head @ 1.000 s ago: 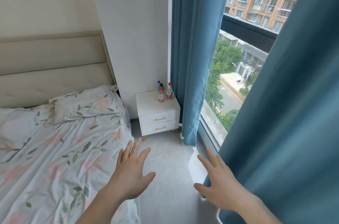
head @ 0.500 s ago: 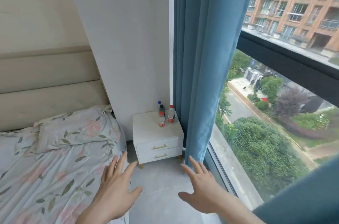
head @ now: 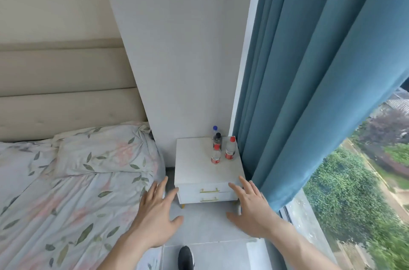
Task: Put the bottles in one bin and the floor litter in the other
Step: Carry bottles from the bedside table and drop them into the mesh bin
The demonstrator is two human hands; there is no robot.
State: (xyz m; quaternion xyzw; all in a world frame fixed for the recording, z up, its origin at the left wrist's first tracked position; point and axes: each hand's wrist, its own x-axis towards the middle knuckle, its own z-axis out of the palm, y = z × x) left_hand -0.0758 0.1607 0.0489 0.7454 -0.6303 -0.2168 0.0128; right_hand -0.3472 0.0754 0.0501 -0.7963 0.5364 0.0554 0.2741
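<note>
Bottles, four of them, stand upright in a tight cluster at the back right corner of a white bedside counter [head: 199, 170], though the room's bigger things come first: a bed [head: 55, 192] with a leaf-and-flower print sheet fills the left side, its beige padded headboard [head: 62, 84] against the wall, and a floral pillow [head: 104, 152] lies at its head. Teal curtains [head: 309, 81] hang down the right, just beside the counter, with a window [head: 365, 181] past them showing green trees outside. Grey floor [head: 203, 223] runs between bed and window. Both hands reach forward over it with fingers spread and holding nothing: the left hand [head: 155, 219] near the bed's edge, the right hand [head: 252, 212] in front of the counter's two gold-handled drawers [head: 208, 194]. A dark shoe [head: 185, 257] shows at the bottom edge. Among the bottles, the tall red-capped bottle [head: 230, 148] stands nearest the curtain, a shorter red-capped bottle [head: 216, 154] just left of it, a black-capped bottle [head: 218, 139] behind (partly hidden), and a blue-capped bottle [head: 215, 129] rearmost
</note>
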